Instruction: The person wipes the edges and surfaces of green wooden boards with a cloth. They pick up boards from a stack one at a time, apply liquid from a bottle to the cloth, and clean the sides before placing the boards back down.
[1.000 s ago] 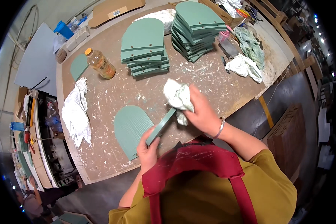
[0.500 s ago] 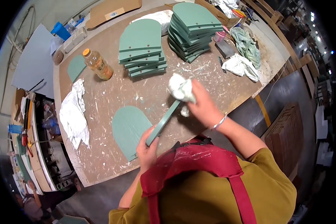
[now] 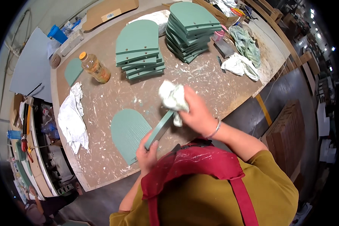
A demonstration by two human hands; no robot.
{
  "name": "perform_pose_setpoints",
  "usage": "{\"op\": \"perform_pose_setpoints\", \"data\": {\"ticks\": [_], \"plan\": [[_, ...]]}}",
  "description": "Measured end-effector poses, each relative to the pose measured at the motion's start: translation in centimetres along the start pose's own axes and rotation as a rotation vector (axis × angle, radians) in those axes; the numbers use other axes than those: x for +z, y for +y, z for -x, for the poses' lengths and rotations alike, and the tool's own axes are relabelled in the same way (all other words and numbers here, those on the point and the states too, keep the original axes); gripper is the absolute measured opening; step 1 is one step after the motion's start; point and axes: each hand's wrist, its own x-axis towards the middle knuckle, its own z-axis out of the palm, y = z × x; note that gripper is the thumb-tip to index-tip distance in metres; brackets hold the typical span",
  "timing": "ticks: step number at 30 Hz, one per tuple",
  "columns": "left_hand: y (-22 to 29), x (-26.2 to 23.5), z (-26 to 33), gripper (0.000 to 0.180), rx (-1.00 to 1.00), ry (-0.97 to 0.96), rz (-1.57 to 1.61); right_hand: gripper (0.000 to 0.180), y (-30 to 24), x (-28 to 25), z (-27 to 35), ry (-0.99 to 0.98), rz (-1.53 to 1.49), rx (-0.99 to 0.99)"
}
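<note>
A green panel [image 3: 160,130] stood on edge over the near edge of the surface [image 3: 101,101], gripped at its lower end by the left hand [image 3: 147,152], whose fingers were closed around it. The right hand [image 3: 197,113], fingers clenched on a crumpled white rag [image 3: 173,98], pressed the cloth against the panel's upper end. A second earlier the rag had sat lower along the edge; it had since travelled up toward the far tip, suggesting the wipe along that edge was nearly through its stroke. A flat arched panel [image 3: 128,132] lay on the surface just beside the held one, toward the left. Farther back stood a low stack [image 3: 139,52] of matching green panels and a taller stack [image 3: 192,30] near the far edge. A bottle [image 3: 95,67] of amber liquid stood left of the low stack, with a white cloth [image 3: 73,116] near the left edge and more rags [image 3: 241,64] toward the right corner.
</note>
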Motion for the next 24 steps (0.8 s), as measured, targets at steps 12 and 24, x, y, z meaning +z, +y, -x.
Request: {"op": "perform_pose_setpoints", "data": {"ticks": [12,24], "plan": [[0.8,0.4,0.1,0.033,0.124,-0.026,-0.194,0.037,-1.3,1.0,1.3,-0.129,-0.018,0.036],[1.6,1.8,-1.4,0.047,0.158,-0.053,-0.154,0.028,0.3,-3.8,-1.0,0.160,-0.733,0.459]]}}
